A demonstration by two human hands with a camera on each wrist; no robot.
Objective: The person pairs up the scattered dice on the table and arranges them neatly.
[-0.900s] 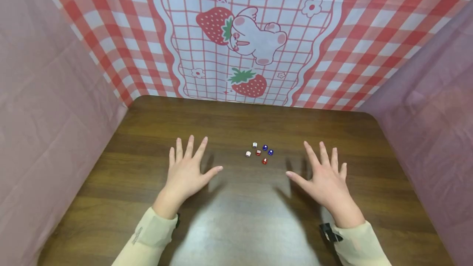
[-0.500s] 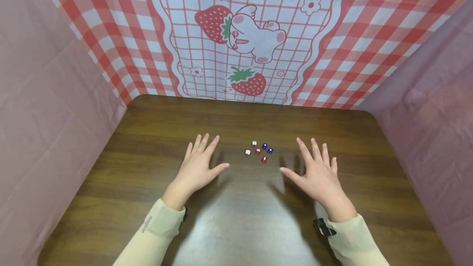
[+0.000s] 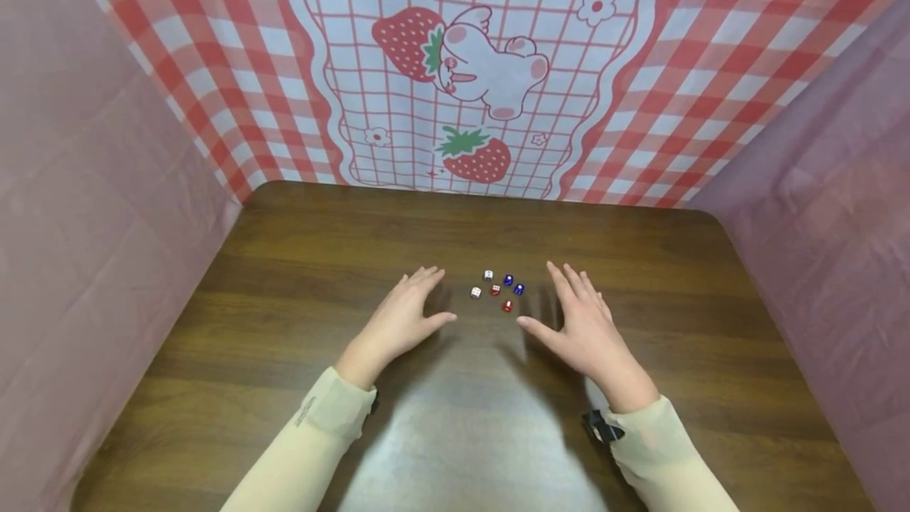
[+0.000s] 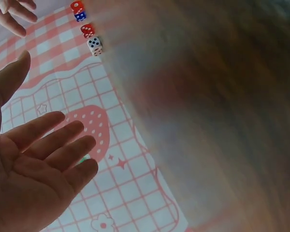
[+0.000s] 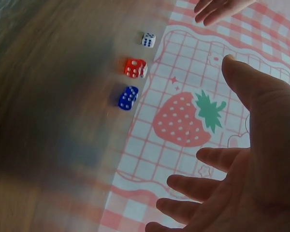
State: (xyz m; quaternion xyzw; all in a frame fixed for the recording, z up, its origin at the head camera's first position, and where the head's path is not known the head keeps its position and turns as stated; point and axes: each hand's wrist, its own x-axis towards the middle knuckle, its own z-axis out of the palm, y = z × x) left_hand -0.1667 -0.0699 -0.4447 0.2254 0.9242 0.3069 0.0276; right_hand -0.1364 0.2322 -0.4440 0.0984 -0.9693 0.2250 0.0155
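Note:
A loose cluster of small dice lies on the brown table between both hands: two white dice (image 3: 475, 292), two red dice (image 3: 507, 306) and two blue dice (image 3: 519, 289). My left hand (image 3: 404, 313) is just left of the white dice, fingers extended and thumb spread, palm turned inward. On the other side, my right hand (image 3: 584, 325) mirrors it close to the blue dice, its thumb pointing toward the red die in front. Neither hand touches a die. Both wrist views show bare palms, with a red die (image 4: 87, 31) in the left one and a blue die (image 5: 128, 98) in the right.
The wood-grain table (image 3: 455, 417) has rounded far corners. Behind it hangs a red-and-white checked cloth (image 3: 284, 101) with strawberries and a white cartoon animal. Pinkish curtains (image 3: 92, 180) close off the left and right sides. Dark straps (image 3: 603, 427) show at the cuffs.
Both hands have moved inward toward the dice from either side, and their palms have turned to face each other more. The dice have stayed in place.

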